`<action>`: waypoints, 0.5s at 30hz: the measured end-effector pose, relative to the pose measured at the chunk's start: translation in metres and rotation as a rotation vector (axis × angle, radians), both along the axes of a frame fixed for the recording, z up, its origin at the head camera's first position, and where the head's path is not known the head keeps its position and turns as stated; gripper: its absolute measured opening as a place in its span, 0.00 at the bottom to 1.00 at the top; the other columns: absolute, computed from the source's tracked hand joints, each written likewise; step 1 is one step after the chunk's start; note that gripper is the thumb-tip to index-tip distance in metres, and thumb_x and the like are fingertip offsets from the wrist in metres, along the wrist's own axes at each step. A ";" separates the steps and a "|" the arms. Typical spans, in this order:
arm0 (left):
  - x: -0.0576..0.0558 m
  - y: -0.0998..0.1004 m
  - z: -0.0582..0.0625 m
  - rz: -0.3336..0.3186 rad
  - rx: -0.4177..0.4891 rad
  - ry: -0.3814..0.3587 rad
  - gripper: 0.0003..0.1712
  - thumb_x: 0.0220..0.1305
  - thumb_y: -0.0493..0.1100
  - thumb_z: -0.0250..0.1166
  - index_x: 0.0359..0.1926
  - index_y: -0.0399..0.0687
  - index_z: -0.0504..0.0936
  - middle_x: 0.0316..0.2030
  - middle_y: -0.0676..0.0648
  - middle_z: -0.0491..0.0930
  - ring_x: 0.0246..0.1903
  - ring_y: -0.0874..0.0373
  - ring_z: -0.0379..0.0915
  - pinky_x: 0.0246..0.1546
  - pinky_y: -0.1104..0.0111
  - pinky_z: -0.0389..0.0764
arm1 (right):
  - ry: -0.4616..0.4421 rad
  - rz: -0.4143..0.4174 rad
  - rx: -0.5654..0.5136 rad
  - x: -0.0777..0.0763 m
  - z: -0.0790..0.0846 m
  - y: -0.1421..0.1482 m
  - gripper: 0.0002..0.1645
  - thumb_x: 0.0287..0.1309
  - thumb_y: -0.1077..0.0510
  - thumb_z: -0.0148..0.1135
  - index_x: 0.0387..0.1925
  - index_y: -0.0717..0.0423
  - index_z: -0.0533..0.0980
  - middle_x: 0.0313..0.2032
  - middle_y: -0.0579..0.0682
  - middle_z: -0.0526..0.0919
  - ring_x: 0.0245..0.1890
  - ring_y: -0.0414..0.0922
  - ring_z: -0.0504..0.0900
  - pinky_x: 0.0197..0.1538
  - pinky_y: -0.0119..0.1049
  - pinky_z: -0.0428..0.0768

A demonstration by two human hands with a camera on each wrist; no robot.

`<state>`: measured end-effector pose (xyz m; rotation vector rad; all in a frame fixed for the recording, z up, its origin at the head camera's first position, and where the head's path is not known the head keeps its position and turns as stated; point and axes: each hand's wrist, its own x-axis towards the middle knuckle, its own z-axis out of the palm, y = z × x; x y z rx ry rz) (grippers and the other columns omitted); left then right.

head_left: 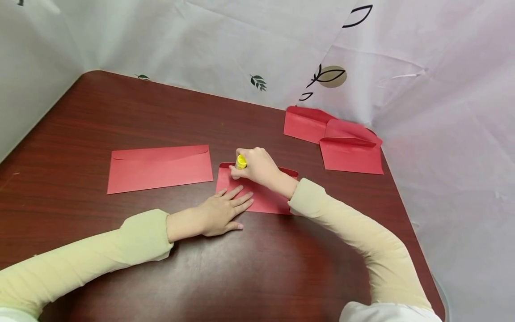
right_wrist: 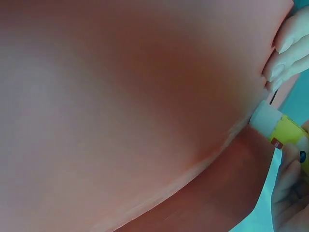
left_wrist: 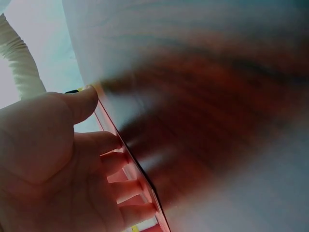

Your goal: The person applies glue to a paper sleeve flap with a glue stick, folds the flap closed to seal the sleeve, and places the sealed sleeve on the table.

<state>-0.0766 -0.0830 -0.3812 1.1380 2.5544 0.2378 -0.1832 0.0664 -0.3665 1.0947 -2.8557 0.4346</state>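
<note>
A red envelope [head_left: 267, 200] lies on the table with its flap [head_left: 289, 171] folded open at the far side. My right hand [head_left: 259, 166] grips a yellow glue stick [head_left: 241, 162] over the flap's left part. Seen from the right wrist, the white end of the glue stick [right_wrist: 277, 126] touches the red paper, and a pale, wet-looking streak [right_wrist: 186, 176] runs along the fold line. My left hand [head_left: 223, 212] rests flat, fingers spread, on the envelope's near left corner; its thumb lies on the table. In the left wrist view, the left fingers [left_wrist: 126, 191] reach past the envelope's edge.
Another red envelope [head_left: 161, 172], its flap folded down, lies to the left on the brown table [head_left: 193, 116]. Several red envelopes with raised flaps [head_left: 352, 156] overlap at the back right corner. A white patterned curtain [head_left: 225, 44] hangs behind the table.
</note>
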 end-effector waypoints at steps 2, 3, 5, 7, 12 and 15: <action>0.000 0.000 0.000 0.003 -0.001 -0.006 0.38 0.68 0.57 0.55 0.73 0.46 0.58 0.74 0.45 0.53 0.74 0.42 0.43 0.68 0.43 0.57 | 0.001 -0.012 -0.005 0.000 0.000 0.006 0.16 0.52 0.48 0.66 0.30 0.57 0.76 0.16 0.46 0.78 0.17 0.39 0.76 0.25 0.27 0.75; 0.000 0.001 0.000 0.004 -0.002 -0.008 0.38 0.68 0.57 0.55 0.73 0.46 0.58 0.74 0.45 0.53 0.74 0.42 0.44 0.68 0.43 0.57 | -0.002 -0.018 -0.009 0.001 0.000 0.009 0.16 0.52 0.48 0.66 0.30 0.57 0.76 0.16 0.46 0.78 0.17 0.39 0.76 0.25 0.27 0.75; 0.000 0.001 0.000 0.005 -0.003 -0.011 0.38 0.68 0.57 0.55 0.73 0.46 0.58 0.74 0.45 0.53 0.74 0.42 0.44 0.68 0.43 0.57 | -0.006 -0.028 -0.016 0.002 0.000 0.015 0.16 0.52 0.48 0.66 0.29 0.57 0.76 0.16 0.47 0.78 0.17 0.39 0.75 0.24 0.27 0.75; 0.000 0.001 0.000 0.006 -0.005 -0.019 0.39 0.68 0.57 0.56 0.73 0.46 0.58 0.74 0.45 0.53 0.74 0.42 0.43 0.68 0.43 0.57 | -0.015 -0.044 -0.023 0.002 -0.001 0.020 0.15 0.51 0.49 0.66 0.28 0.56 0.75 0.16 0.46 0.77 0.16 0.39 0.74 0.23 0.27 0.74; 0.000 0.002 0.001 0.011 -0.002 -0.038 0.39 0.68 0.58 0.55 0.73 0.46 0.57 0.75 0.46 0.52 0.75 0.42 0.42 0.69 0.43 0.55 | -0.033 -0.081 -0.044 0.003 -0.001 0.034 0.15 0.50 0.49 0.68 0.24 0.54 0.74 0.14 0.45 0.76 0.15 0.39 0.73 0.22 0.27 0.71; 0.000 0.002 0.001 0.011 0.004 -0.046 0.39 0.68 0.58 0.55 0.73 0.46 0.57 0.75 0.45 0.51 0.75 0.42 0.41 0.69 0.42 0.55 | -0.040 -0.088 -0.058 0.004 -0.001 0.043 0.15 0.50 0.49 0.69 0.23 0.54 0.73 0.14 0.44 0.76 0.14 0.39 0.72 0.21 0.27 0.70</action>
